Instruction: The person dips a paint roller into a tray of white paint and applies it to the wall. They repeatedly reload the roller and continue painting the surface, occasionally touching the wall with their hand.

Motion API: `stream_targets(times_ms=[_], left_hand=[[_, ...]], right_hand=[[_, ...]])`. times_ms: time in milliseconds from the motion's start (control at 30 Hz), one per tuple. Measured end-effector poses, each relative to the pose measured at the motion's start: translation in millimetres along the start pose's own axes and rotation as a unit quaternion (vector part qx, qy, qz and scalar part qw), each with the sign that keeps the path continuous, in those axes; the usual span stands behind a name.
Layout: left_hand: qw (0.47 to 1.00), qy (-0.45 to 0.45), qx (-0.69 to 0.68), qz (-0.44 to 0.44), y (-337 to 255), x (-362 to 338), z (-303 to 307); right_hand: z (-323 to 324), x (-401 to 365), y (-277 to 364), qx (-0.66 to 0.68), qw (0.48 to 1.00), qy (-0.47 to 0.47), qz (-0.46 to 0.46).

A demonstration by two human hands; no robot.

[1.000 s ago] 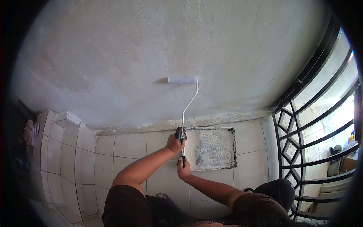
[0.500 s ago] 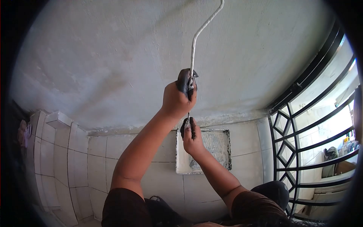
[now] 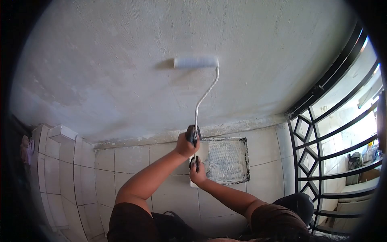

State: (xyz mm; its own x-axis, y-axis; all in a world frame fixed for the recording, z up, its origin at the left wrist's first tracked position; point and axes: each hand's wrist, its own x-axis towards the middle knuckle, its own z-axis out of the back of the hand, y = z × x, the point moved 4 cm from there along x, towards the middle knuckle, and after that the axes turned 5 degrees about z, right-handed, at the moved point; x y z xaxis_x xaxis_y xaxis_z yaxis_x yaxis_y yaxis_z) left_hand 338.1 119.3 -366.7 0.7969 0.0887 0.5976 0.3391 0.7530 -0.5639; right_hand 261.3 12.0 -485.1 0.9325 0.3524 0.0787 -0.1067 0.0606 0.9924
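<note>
A paint roller (image 3: 196, 62) with a pale sleeve and a bent, white-smeared rod lies sideways against the grey-white wall (image 3: 121, 48). My left hand (image 3: 188, 142) is wrapped round the lower rod, and black material shows over its fingers. Just below it, my right hand (image 3: 197, 171) grips the same shaft, also with black at the fingers. Most of the grip is hidden inside the hands. Behind and right of them, a paint tray (image 3: 244, 177) with a black-edged rim rests on the floor, its ribbed inside coated with whitish paint.
Pale floor tiles (image 3: 169, 193) meet the wall along a rough ledge (image 3: 161, 139). A tiled step (image 3: 66, 161) stands at left. On the right, a black metal grille (image 3: 318, 161) curves up, with assorted items (image 3: 363, 157) behind it. My bent knee (image 3: 296, 205) is near the grille.
Both hands have come down and closer to me, drawing the rod down the wall. The roller head, out of frame before, now shows on the wall.
</note>
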Motion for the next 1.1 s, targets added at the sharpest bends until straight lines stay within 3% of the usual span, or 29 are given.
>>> stream_targets(times_ms=[133, 167, 267, 300, 433, 533, 567, 700, 767, 867, 900, 1000, 1100], left_hand=[[0.987, 0.065, -0.101, 0.11, 16, -37, -15], [0.99, 0.061, -0.087, 0.089, 24, -45, -22], [0.986, 0.067, -0.124, 0.092, 23, -41, -25], [0.984, 0.05, -0.15, 0.079, 16, -33, -23], [0.978, 0.039, -0.203, 0.012, -12, 10, 1], [0.981, 0.041, -0.19, 0.011, -31, 47, 25], [0.985, 0.046, -0.165, 0.004, -33, 57, 32], [0.988, 0.002, -0.152, 0.022, -33, 84, 54], [0.993, -0.027, -0.116, 0.023, -25, 94, 59], [0.993, -0.009, -0.119, 0.018, -16, 99, 59], [0.993, -0.011, -0.112, 0.021, -15, 97, 57], [0.995, -0.015, -0.098, 0.03, -10, 77, 48], [0.996, 0.004, -0.084, 0.029, 9, 37, 33]], right_hand=[[-4, -33, -20, -0.039, 0.995, -0.079, 0.053], [-6, -37, -52, 0.02, 0.998, -0.038, -0.045], [1, -41, -87, 0.051, 0.995, -0.035, -0.074], [1, -39, -81, 0.037, 0.989, -0.14, -0.014], [17, -8, -60, 0.091, 0.995, -0.017, 0.039], [18, 21, -14, 0.102, 0.991, -0.027, 0.085], [16, 31, 18, 0.097, 0.989, -0.079, 0.074], [8, 64, 64, -0.012, 0.98, -0.081, 0.179], [3, 80, 45, -0.041, 0.986, -0.054, 0.153], [-9, 83, 51, -0.017, 0.99, -0.087, 0.107], [-13, 82, 52, -0.001, 0.981, -0.127, 0.149], [-16, 65, 41, -0.078, 0.983, -0.108, 0.129], [-23, 41, 5, -0.024, 0.997, -0.03, 0.066]])
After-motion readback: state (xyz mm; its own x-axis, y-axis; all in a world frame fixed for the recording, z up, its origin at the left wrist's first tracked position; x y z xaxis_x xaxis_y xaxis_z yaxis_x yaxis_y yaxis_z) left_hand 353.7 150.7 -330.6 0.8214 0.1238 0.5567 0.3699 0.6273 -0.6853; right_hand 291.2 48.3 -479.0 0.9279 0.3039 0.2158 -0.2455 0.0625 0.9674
